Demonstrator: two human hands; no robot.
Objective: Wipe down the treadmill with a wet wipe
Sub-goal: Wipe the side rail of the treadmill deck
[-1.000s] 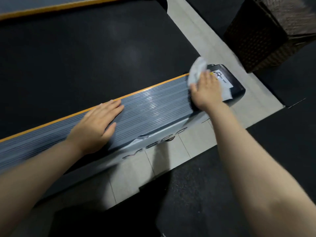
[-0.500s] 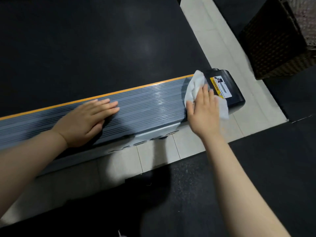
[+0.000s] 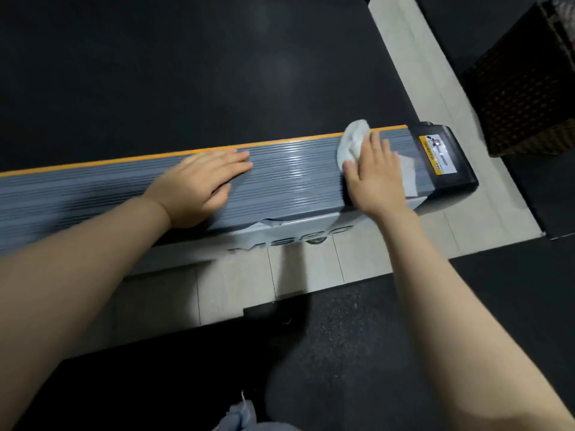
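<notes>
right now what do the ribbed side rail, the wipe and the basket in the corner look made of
Side rail: grey ribbed plastic, maybe painted metal; glossy highlights along the ridges.
Wipe: soft white nonwoven cloth, bunched under the right hand.
Basket: dark woven wicker or rattan; the weave pattern shows.

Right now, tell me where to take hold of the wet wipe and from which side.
Take the bunched end of the wet wipe that sticks out past the right hand's fingertips, coming from above on the belt side. It stands up in folds there; the rest lies flat under the palm on the ribbed side rail.
</notes>
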